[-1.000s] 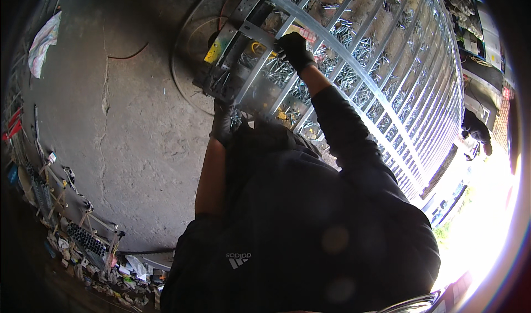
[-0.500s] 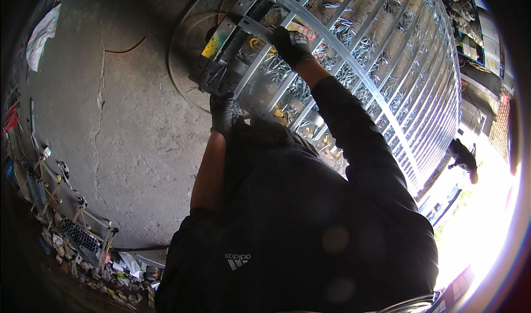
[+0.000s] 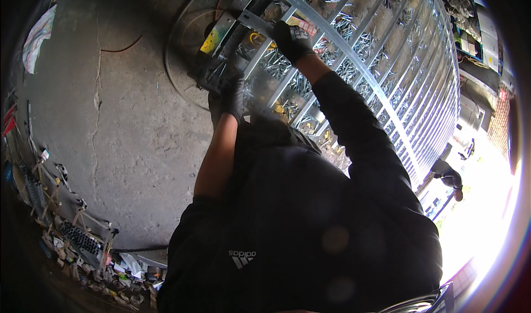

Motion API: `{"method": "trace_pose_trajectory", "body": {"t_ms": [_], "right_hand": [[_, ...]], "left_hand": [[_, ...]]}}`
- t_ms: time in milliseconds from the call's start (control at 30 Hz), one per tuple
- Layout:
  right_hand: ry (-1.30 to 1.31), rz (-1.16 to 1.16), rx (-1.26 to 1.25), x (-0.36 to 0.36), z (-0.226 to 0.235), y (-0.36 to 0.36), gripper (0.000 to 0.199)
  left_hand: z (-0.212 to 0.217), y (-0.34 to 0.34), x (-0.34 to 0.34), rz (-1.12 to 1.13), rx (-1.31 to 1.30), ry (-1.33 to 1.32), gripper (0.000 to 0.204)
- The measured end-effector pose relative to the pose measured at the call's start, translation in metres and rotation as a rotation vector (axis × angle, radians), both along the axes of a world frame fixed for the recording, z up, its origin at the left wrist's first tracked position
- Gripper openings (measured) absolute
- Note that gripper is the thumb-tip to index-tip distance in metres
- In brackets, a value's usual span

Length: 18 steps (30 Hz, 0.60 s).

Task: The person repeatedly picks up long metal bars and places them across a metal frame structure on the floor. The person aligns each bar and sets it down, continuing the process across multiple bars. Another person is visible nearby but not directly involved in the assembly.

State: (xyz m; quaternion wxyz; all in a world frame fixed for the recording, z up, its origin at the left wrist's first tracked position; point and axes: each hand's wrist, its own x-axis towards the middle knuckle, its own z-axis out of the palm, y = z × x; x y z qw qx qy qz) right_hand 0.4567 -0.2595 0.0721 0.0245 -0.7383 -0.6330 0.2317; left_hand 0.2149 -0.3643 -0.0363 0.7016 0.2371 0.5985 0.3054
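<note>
My right hand [image 3: 292, 43], in a black glove, is closed around part of a silvery metal frame [image 3: 345, 47] near its end. The frame is ladder-like, with long rails and many crossbars. My left hand [image 3: 232, 96], also in a black glove, is beside the near end of a dark metal fixture [image 3: 213, 75]. Its fingers blend into the dark shadow there, so their grip is hidden. A yellow-painted plate [image 3: 211, 42] is on the fixture. Loose metal pins or nails [image 3: 345, 69] lie scattered beneath the crossbars.
A cable [image 3: 168, 64] curves over the concrete floor [image 3: 138, 130] left of the fixture. Mixed litter and a black crate-like piece [image 3: 80, 236] lie at lower left. Another person [image 3: 447, 177] is bent over beyond the frame at right, near bright daylight. Shelving with materials [image 3: 470, 30] stands at upper right.
My left hand has moved slightly up and to the right along the fixture's end. My right hand stays on the frame. The other person at right has shifted down and left in view.
</note>
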Motion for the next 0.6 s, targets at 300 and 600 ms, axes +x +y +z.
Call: {"method": "trace_pose_trajectory", "body": {"t_ms": [300,600], "right_hand": [[-0.066,0.189,0.087,0.007,-0.02,0.002,0.03],[0.165,0.009,-0.069,0.006,-0.01,0.006,0.03]], "left_hand": [[-0.041,0.002,-0.015,-0.068,0.088,0.124,0.027],[0.091,0.005,-0.015,-0.125,-0.163,0.094,0.024]]}}
